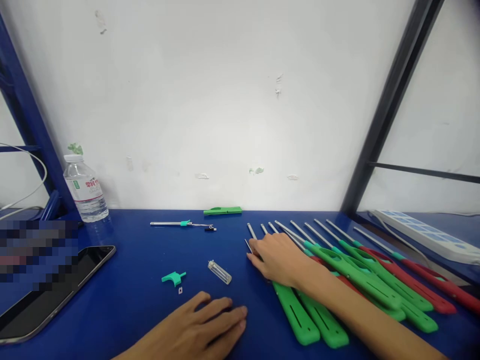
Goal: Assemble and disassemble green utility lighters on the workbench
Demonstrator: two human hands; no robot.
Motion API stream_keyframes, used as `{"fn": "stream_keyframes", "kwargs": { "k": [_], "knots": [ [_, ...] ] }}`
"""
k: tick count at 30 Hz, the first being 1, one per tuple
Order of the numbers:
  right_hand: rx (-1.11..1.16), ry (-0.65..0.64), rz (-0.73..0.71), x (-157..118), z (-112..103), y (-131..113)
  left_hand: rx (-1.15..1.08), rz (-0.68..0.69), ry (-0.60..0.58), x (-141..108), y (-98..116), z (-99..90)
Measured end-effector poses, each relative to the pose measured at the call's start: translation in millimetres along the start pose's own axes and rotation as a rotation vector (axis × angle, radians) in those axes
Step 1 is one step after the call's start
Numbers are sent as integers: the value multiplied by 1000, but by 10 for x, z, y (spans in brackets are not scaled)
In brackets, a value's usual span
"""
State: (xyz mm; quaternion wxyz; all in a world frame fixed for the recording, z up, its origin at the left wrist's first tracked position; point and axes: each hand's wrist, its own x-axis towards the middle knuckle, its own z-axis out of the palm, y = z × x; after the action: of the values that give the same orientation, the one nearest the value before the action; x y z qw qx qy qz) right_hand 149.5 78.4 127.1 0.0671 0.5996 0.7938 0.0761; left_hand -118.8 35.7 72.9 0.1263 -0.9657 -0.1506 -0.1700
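Observation:
My left hand [202, 325] lies flat on the blue table at the bottom, fingers stretched out and holding nothing. My right hand [281, 257] reaches over the left end of a row of gas lighters, its fingers curled round a thin metal rod [248, 245] whose tip pokes out; the rest is hidden under the palm. Green lighters [298, 315] and red lighters [423, 285] lie beneath and beside my right forearm. Ahead of my left hand are a clear fuel tank [220, 272], a teal trigger [174, 278] and a tiny pale piece [180, 290].
Farther back lie a metal lighter tube [165, 224] with wires and a green handle shell [222, 211] by the wall. A water bottle [87, 190] and a phone [56, 290] are on the left. A power strip [427, 235] sits at the right.

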Motion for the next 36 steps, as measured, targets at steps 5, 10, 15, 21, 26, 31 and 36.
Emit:
{"fn": "stream_keyframes", "kwargs": {
  "k": [5, 10, 15, 21, 26, 31, 36],
  "knots": [
    [-2, 3, -2, -4, -1, -4, 111, -151, 58, -182, -122, 27],
    [-10, 12, -2, 5, 13, -28, 158, -247, 93, -567, -436, 15],
    [1, 27, -5, 0, 34, -38, 278, -149, 104, -632, -650, -130],
    [31, 33, -24, -19, 29, -71, 212, -123, 116, -187, -754, -160],
    [2, 84, 101, -16, -43, -37, 245, -117, 102, 220, -1014, -43],
    [-11, 55, 247, -19, -67, 79, 310, -130, 32, 396, -1259, 39],
    [84, -12, 239, 15, 60, 52, 315, -145, 12, 298, -1319, 105]
  ]
}}
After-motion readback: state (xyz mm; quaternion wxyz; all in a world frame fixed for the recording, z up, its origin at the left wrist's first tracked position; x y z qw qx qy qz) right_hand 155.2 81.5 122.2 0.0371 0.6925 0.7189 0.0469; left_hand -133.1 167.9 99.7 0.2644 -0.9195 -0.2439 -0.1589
